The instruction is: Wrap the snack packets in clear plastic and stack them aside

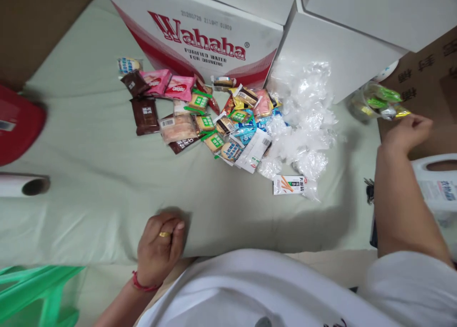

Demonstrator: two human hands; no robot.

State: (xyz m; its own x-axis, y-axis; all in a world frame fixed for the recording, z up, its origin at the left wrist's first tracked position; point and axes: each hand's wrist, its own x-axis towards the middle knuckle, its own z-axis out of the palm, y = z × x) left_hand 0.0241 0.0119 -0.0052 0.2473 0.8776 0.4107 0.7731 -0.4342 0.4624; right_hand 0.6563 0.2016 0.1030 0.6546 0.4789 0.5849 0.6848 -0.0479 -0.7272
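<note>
My left hand (162, 241), with a gold ring and a red wrist cord, rests as a loose fist on the pale green cloth near the front edge; nothing shows in it. At the far right, my right hand (409, 132) has curled fingers right beside a clear container of wrapped snacks (380, 103); what it grips is hidden. Mid-cloth lies a pile of wrapped snacks: pink wafer packs (180, 87), a dark brown packet (144, 116), green-edged biscuits (213, 142) and a white packet (254, 150). Crumpled clear plastic bags (303, 122) lie beside them, touching a snack stick packet (288, 184).
A Wahaha water carton (210, 36) and white boxes (342, 46) stand behind the pile. At left are a red object (19, 122) and a white roll (23, 185). A green stool (43, 289) is below; a white jug (437, 184) stands beyond my right arm.
</note>
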